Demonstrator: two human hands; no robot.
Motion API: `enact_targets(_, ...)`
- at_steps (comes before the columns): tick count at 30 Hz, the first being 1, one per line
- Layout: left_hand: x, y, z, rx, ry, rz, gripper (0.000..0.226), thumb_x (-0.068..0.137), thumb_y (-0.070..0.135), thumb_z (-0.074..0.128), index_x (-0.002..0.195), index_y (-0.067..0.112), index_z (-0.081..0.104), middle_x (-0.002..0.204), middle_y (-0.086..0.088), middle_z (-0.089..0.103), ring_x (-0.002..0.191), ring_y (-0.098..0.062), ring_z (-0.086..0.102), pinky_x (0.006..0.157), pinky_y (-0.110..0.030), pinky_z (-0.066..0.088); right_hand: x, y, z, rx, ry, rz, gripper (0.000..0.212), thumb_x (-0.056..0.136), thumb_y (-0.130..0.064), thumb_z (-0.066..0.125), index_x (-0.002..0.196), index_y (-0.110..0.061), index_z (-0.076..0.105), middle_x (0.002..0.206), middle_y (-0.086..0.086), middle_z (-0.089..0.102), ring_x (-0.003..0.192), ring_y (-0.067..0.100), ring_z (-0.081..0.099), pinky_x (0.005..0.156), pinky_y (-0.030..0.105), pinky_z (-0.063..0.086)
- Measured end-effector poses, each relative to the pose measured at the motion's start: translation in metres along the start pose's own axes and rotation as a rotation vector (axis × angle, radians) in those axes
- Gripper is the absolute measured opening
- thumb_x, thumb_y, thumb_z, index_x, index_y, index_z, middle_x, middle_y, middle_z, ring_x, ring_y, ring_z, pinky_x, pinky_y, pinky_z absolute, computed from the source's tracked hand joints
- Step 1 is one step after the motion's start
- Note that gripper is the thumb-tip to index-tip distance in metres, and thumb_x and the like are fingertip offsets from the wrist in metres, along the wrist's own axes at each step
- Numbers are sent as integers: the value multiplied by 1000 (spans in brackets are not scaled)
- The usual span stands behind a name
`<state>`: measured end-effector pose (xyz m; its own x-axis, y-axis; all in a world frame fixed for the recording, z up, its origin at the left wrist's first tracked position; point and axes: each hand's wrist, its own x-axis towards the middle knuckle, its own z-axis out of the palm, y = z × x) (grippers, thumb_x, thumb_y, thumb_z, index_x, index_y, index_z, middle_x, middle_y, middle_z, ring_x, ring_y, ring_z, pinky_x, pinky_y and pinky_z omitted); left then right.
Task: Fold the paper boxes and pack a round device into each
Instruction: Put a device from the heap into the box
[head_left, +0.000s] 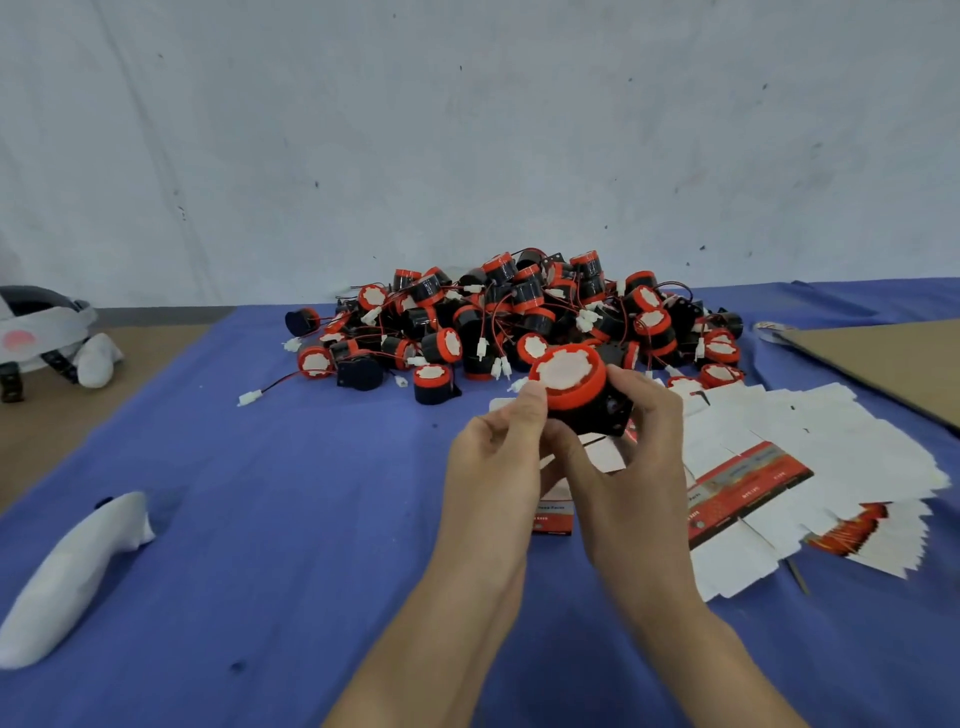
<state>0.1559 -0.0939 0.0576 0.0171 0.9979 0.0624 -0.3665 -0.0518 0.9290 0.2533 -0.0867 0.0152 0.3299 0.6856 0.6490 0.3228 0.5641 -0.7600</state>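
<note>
Close together: left hand (496, 467) and right hand (636, 467) both pinch one round device (569, 382) — folded box (555, 514) under them, device pile (519, 312) just beyond, flat boxes (810, 457) off right.

Even, soft light; faint shadows; slight overall blur; wide-angle bending at edges.

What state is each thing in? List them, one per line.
Held round device: lifted off the table, red cap up, gripped by both hands.
Left hand: gripping the device.
Right hand: gripping the device.
Paper box: folded up, under the hands, mostly hidden.
Box blanks: flat, unfolded, fanned out.
Device pile: loose, unpacked, wires tangled.
</note>
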Motion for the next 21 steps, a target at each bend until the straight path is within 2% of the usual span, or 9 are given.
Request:
enact_targets(2, 1, 2, -3, -71, 7, -13, 29, 100, 32, 57, 96, 12, 77, 91, -4, 77, 83, -14, 72, 75, -25, 58, -1, 3, -1, -93, -43, -62, 55, 85, -31, 73, 132, -41, 45, 134, -24, 46, 133, 3, 47, 106, 16, 40)
enact_targets(5, 5, 7, -8, -164, 31, -115, 24, 99, 22, 59, 91, 10, 78, 89, -6, 77, 80, -14, 73, 69, -24, 58, -1, 4, -4, -191, -152, -123, 51, 90, -49, 61, 135, -54, 38, 138, -36, 38, 135, -1, 42, 105, 8, 34)
enact_targets(7, 10, 8, -15, -161, 73, -145, 22, 96, 19, 61, 85, 8, 77, 86, -9, 77, 78, -14, 73, 68, -24, 58, -2, 9, -9, -266, -230, -185, 57, 93, -57, 59, 143, -55, 32, 143, -40, 31, 139, -4, 35, 109, 11, 31)
enact_targets(10, 18, 8, -26, 16, 141, -41, 18, 96, 23, 63, 100, 9, 74, 91, -3, 78, 88, -10, 74, 81, -27, 57, -1, 19, -17, -188, -322, -12, 86, 81, -74, 60, 149, -60, 9, 154, -39, 18, 147, -4, 22, 114, 27, 28)
enact_targets(12, 22, 7, -33, 188, 222, 61, 20, 95, 28, 65, 104, 12, 71, 92, 2, 78, 89, -8, 73, 87, -30, 56, 0, 27, -20, -142, -356, 130, 104, 73, -82, 62, 152, -56, -1, 161, -33, 9, 149, -6, 13, 114, 26, 25)
enact_targets(14, 22, 5, -37, 305, 261, 97, 21, 92, 32, 67, 104, 15, 69, 94, 3, 76, 89, -8, 73, 88, -33, 57, 1, 36, -20, -162, -449, 219, 110, 71, -80, 65, 152, -54, -6, 161, -35, 8, 145, -13, 15, 111, 18, 26)
enact_targets(15, 22, 3, -38, 349, 265, 90, 22, 91, 34, 67, 105, 16, 68, 96, 4, 75, 91, -9, 72, 89, -34, 57, 1, 41, -20, -175, -509, 256, 109, 73, -74, 67, 152, -55, -5, 155, -42, 14, 138, -20, 24, 105, 11, 32)
enact_targets(18, 21, -2, -39, 502, 289, 108, 27, 89, 43, 66, 107, 23, 65, 102, 11, 70, 94, -5, 68, 77, -21, 54, 0, 58, -17, -219, -644, 352, 104, 88, -46, 71, 154, -50, -9, 121, -59, 36, 109, -28, 46, 76, -2, 40)
enact_targets(21, 19, -5, -38, 605, 312, 176, 18, 89, 42, 67, 98, 28, 61, 91, 19, 63, 78, 17, 59, 54, -4, 43, -2, 61, -12, -219, -621, 376, 101, 88, -36, 75, 155, -49, 1, 124, -42, 49, 106, -22, 52, 75, 0, 42)
